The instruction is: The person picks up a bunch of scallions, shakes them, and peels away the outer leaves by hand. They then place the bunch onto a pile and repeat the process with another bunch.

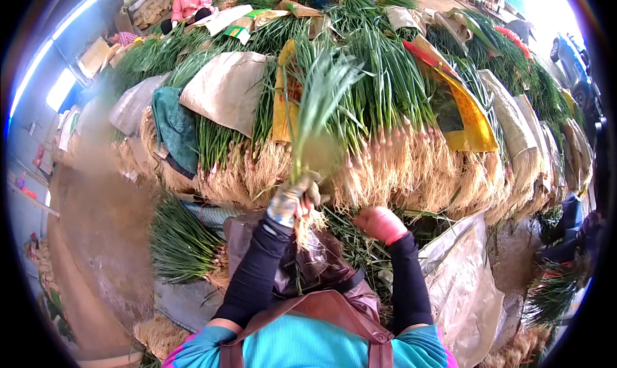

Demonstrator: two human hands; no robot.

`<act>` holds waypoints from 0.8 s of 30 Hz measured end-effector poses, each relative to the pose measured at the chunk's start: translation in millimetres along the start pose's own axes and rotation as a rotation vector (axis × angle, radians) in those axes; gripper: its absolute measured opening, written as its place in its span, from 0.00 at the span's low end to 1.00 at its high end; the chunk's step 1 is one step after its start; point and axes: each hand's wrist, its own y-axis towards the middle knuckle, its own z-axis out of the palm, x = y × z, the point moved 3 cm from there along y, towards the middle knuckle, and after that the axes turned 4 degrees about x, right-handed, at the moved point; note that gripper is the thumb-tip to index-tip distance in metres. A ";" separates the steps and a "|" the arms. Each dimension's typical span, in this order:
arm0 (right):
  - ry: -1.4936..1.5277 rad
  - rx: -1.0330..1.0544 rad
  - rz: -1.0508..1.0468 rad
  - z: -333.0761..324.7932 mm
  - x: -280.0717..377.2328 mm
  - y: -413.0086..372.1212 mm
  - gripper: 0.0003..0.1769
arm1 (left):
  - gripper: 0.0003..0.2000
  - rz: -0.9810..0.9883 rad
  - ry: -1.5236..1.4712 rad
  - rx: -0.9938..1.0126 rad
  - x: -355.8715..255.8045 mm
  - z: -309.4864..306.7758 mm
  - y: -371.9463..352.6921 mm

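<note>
My left hand [292, 202], in a patterned glove, is closed around a bunch of spring onions [321, 91]. Its green leaves point up and away from me, and its pale roots hang below the fist in front of my apron. My right hand [380, 224], in a pink covering, is just to the right with its fingers curled in. Whether anything is inside those fingers is hidden. Loose green leaves [360, 242] lie below and beside the right hand. Directly ahead, a long row of spring onions [385, 79] lies with pinkish bulbs and shaggy roots facing me.
Sacking [228, 88], a teal cloth [175, 130] and a yellow sack [472, 120] cover parts of the pile. Another bunch [183, 239] rests at my left, near a bare floor strip [106, 239]. A plastic sheet [463, 278] lies right. A person in pink [191, 3] sits far back.
</note>
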 end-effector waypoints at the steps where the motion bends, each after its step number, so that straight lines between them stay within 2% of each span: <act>1: -0.230 0.218 0.153 -23.6 12.1 -4.4 0.12 | 0.11 0.129 -0.119 -0.004 -8.4 14.9 1.0; 2: -0.048 -0.151 -0.003 -26.6 -10.2 4.2 0.12 | 0.10 -0.005 -0.128 0.087 -19.6 6.0 0.2; 3: 0.061 -0.536 -0.016 -50.0 -10.8 12.7 0.08 | 0.10 0.008 -0.202 0.101 -19.0 16.4 2.7; 4: -0.055 -0.811 0.033 -77.8 2.7 18.8 0.06 | 0.10 0.021 -0.276 0.113 -16.6 28.6 4.5; 5: -0.191 -0.940 0.088 -94.7 3.0 33.5 0.07 | 0.10 0.001 -0.248 0.165 -9.2 28.1 7.5; 6: -0.285 -0.880 0.214 -106.3 -1.8 54.6 0.07 | 0.10 -0.041 -0.043 0.253 -4.9 15.3 12.0; 7: -0.309 -0.786 0.341 -115.1 -5.4 70.9 0.08 | 0.11 -0.072 -0.081 0.219 3.6 17.7 17.8; 8: -0.324 -0.758 0.375 -115.8 -13.2 86.5 0.09 | 0.14 -0.103 -0.119 0.187 14.6 22.2 24.6; 9: -0.295 -0.693 0.438 -112.8 -19.8 95.3 0.09 | 0.14 -0.180 -0.085 0.062 26.4 12.6 31.5; 10: -0.264 -0.625 0.500 -118.4 -7.5 92.9 0.09 | 0.15 -0.176 0.066 -0.036 26.0 18.4 33.8; 11: -0.095 -0.670 0.382 -105.4 7.4 68.5 0.07 | 0.15 -0.162 0.271 -0.057 33.1 10.2 43.1; 12: -0.119 -0.777 0.277 -93.1 19.8 54.0 0.08 | 0.16 -0.150 0.474 -0.082 42.4 -3.9 51.6; 13: -0.087 -0.796 0.204 -90.3 21.6 50.1 0.11 | 0.17 -0.240 0.460 -0.111 47.5 -12.3 55.1; 14: 0.025 -0.655 0.051 -69.4 44.3 22.1 0.12 | 0.15 -0.211 0.713 -0.176 33.1 19.9 52.3; 16: 0.200 -0.607 -0.010 -60.8 45.3 13.9 0.13 | 0.12 -0.359 0.641 -0.314 29.5 27.1 50.8; 17: 0.413 -0.611 0.214 -59.5 33.6 17.6 0.13 | 0.11 -0.334 0.595 -0.271 35.4 19.5 45.9; 18: 0.491 -0.702 0.119 -60.7 34.5 22.8 0.13 | 0.10 -0.299 0.547 -0.224 38.5 16.0 42.9; 20: 1.498 -0.348 0.030 -46.3 43.3 32.7 0.13 | 0.11 -0.346 0.435 -0.094 41.4 12.8 39.7; 21: 1.680 -0.143 -0.020 -42.6 43.1 32.1 0.12 | 0.12 -0.325 0.426 -0.124 38.0 16.7 37.4; 22: 1.680 -0.143 -0.020 -34.6 44.1 33.3 0.12 | 0.12 -0.306 0.411 -0.152 37.3 20.4 34.1; 23: 1.739 -0.235 -0.089 -28.2 46.7 40.7 0.11 | 0.12 -0.327 0.215 -0.118 43.7 19.4 30.4; 24: 1.796 -0.330 -0.149 -27.0 48.4 42.4 0.10 | 0.13 -0.325 0.216 -0.102 40.5 26.3 27.5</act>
